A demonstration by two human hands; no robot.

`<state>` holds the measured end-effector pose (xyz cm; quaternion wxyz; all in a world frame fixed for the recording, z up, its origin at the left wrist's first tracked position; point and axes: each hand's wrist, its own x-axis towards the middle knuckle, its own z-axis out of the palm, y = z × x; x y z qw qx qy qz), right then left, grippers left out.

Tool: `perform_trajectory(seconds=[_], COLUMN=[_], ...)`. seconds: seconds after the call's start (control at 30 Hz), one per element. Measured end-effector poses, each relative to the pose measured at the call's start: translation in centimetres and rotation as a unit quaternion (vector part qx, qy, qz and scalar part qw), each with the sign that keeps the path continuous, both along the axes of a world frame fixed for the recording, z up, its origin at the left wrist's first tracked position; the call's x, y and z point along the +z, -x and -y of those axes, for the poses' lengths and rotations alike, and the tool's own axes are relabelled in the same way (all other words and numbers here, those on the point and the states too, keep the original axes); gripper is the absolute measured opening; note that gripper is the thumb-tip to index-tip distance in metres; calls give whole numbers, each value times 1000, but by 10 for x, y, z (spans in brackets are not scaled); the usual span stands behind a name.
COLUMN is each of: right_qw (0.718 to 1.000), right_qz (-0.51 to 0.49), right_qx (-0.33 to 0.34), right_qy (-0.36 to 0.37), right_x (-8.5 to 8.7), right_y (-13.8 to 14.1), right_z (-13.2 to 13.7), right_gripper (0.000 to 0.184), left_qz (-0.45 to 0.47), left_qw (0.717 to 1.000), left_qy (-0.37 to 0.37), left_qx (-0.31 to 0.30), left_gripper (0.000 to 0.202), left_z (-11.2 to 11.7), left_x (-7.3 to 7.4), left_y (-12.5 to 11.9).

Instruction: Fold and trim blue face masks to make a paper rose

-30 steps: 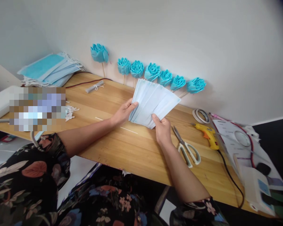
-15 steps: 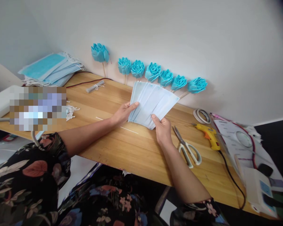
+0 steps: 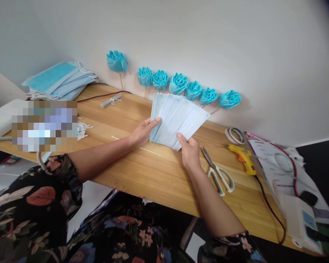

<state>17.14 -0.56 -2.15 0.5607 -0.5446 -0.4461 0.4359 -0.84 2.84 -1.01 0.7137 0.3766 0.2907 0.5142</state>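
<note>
A fanned stack of face masks is held up over the wooden table, pinched by the left hand at its left edge and by the right hand at its bottom corner.

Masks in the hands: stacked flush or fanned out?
Fanned out. The masks spread from a pinched lower corner, edges staggered across the top; left hand and right hand hold the bottom.
</note>
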Motion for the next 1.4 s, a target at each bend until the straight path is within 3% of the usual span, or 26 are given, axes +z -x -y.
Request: perform_trajectory(seconds=[0.73,1.07,1.4], right_qw=[998,998,999], right_qz=[-66,-63,-50], right_qx=[-13,4,-3], right_qy=[7,20,0], right_x=[4,6,4], right_y=[2,3,3], right_z=[0,1,0], right_gripper=[36,37,34], left_qz=[31,11,-37], left_qw=[999,997,994], left_qy=[-5,3,-45], left_qx=[-39,-81,-90], left_gripper=[49,54,56], left_z=[2,1,1], left_x=[-1,-2,-4], left_y=[-2,1,2])
